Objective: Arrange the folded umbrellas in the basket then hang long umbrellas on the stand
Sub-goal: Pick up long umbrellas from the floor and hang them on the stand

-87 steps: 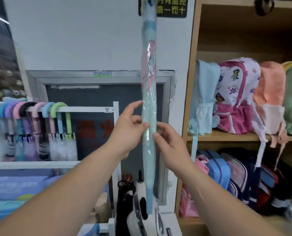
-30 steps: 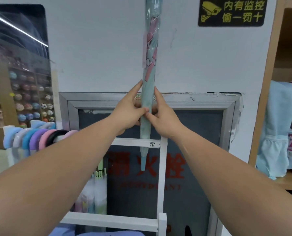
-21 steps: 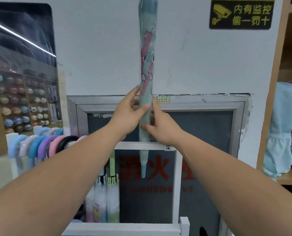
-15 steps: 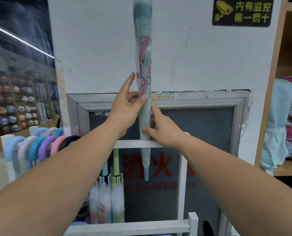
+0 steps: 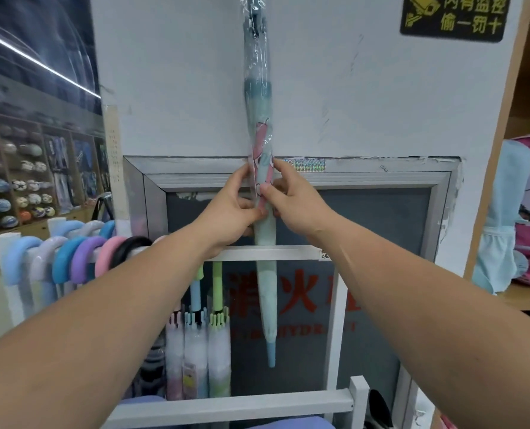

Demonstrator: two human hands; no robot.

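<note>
L hand [image 5: 230, 212] + R hand [image 5: 292, 202] both grip umbrella [image 5: 265, 289] mid-shaft; it's upright, tip at 6, crossing stand [image 5: 291, 252] top rail. Hung umbrellas [image 5: 72, 258] at 9.

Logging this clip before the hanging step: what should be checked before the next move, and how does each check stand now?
1. Grip: left hand and right hand both hold the long umbrella: ok.
2. Umbrella upright, tip down: ok.
3. Handle turned toward the top rail: cannot tell, handle is out of frame above.
4. Bare stretch of top rail right of the hung handles: ok.
5. Tip apart from the lower rail: ok.
</note>
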